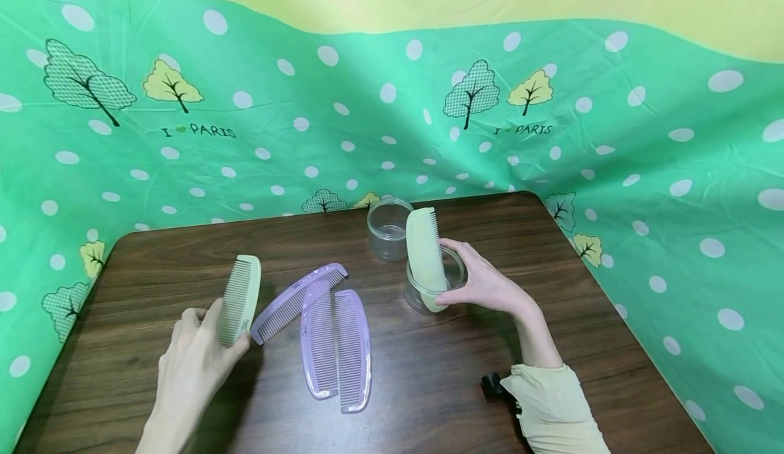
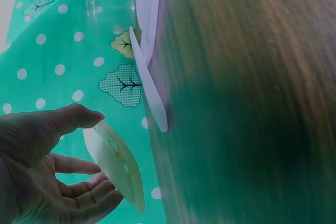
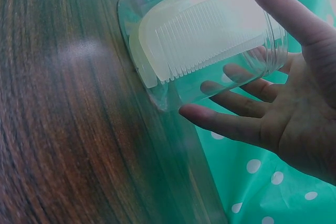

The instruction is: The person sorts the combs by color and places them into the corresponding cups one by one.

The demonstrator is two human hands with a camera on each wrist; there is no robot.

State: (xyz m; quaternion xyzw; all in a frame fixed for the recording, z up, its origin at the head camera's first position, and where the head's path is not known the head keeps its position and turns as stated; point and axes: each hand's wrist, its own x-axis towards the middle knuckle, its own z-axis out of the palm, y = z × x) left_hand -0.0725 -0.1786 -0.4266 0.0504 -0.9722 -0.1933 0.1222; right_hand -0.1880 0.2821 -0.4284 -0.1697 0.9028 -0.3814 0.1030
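My left hand [image 1: 196,359] pinches a pale green comb [image 1: 240,297] between thumb and fingers, at the left of the table. In the left wrist view this comb [image 2: 115,166] is raised off the wood, its smooth back toward the camera. Thumb and fingers of my right hand [image 1: 493,287] span a clear jar [image 1: 414,299] near its rim. Inside it leans a pale green comb [image 1: 425,250], its upper half sticking out. The right wrist view shows the lower end of the comb [image 3: 199,30] through the jar wall, at the bottom.
Several purple combs lie mid-table: one slanting comb [image 1: 294,304] overlaps an upright one [image 1: 320,352], with another comb [image 1: 353,355] beside it. A second clear jar [image 1: 386,244] stands behind the gripped one. A green dotted cloth [image 1: 349,110] hangs behind the wooden table [image 1: 429,406].
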